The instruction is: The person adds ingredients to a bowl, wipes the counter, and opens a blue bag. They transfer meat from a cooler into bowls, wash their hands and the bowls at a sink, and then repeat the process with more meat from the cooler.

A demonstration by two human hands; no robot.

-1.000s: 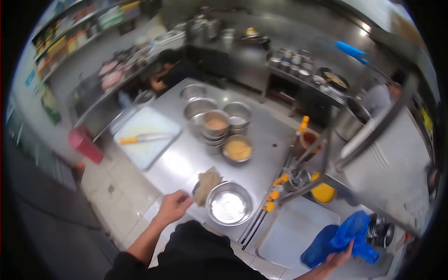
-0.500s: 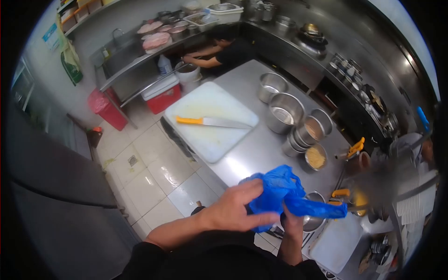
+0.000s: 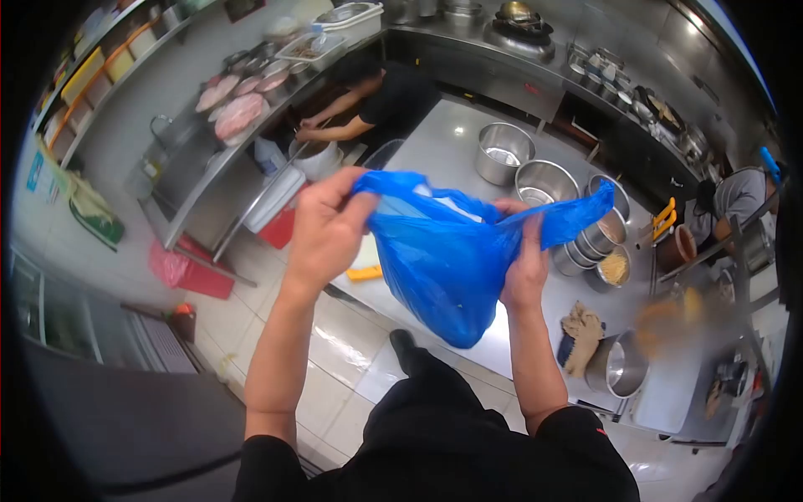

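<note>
A blue plastic bag [image 3: 447, 263] hangs stretched between my two hands over the near edge of the steel table. My left hand [image 3: 330, 222] is closed on the bag's upper left edge, fingers pinched. My right hand [image 3: 525, 255] grips the bag's right side near its mouth, and a twisted blue end sticks out beyond it. The mouth is partly spread and something whitish shows there; I cannot make out what. Behind the bag, most of the white cutting board is hidden, with the yellow handle of a knife [image 3: 365, 274] showing below my left hand.
Steel pots [image 3: 505, 154] stand on the table [image 3: 435, 134], beside a bowl of yellow shreds [image 3: 613, 268]. A brown cloth [image 3: 581, 335] lies near another pot [image 3: 617, 365]. One co-worker [image 3: 376, 100] bends over a white bucket [image 3: 316, 159]; another person [image 3: 740, 201] is at the right.
The bag has gone from bunched up to spread out and hanging. My left hand has moved left and up and now grips its edge. The view has shifted, showing the cloth.
</note>
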